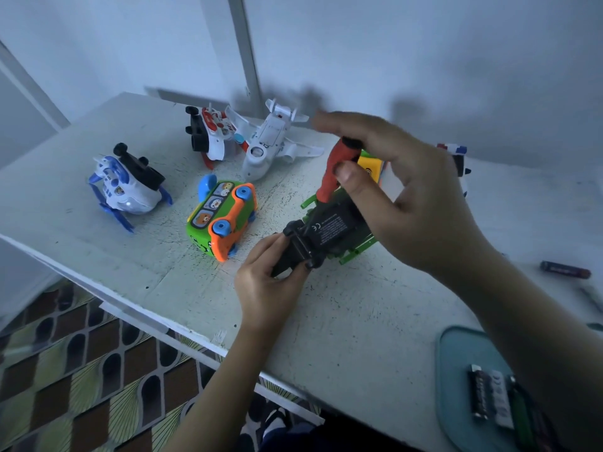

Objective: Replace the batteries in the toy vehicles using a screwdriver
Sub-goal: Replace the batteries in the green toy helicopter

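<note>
A green toy vehicle lies upside down mid-table, its black underside (pixel 329 231) facing up. My left hand (pixel 270 282) grips its near black end. My right hand (pixel 401 197) holds a red-handled screwdriver (pixel 336 168) between thumb and fingers, with the tip down on the black underside. Batteries (pixel 489 399) lie on a teal tray (pixel 456 380) at the near right.
Other upturned toys stand around: a green-orange bus (pixel 222 220), a white-blue helicopter (pixel 127 187), a white-red vehicle (pixel 208 135), a white plane (pixel 270 141) and a yellow toy (pixel 370 168) behind the screwdriver. A loose battery (pixel 564 269) lies far right. The table's front edge (pixel 156 324) runs diagonally.
</note>
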